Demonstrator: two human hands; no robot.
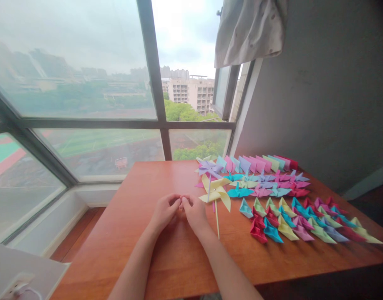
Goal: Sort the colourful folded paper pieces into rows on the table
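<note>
My left hand (165, 211) and my right hand (194, 211) meet above the middle of the wooden table (116, 250). Their fingers are curled, and the fingertips and thumbs press together. Whatever they may be pinching is hidden or too small to make out. Just right of my right hand lies a yellow paper pinwheel (223, 197) on a thin stick. A lilac paper pinwheel (210, 168) overlaps it from behind, its stick slanting down toward me.
Folded paper boats (301, 232) in many colours fill the table's right side. Behind them are rows of paper cranes (240, 191), then a line of upright folded paper pieces (258, 165). Windows (94, 137) border the far and left sides; a grey wall (304, 104) stands right.
</note>
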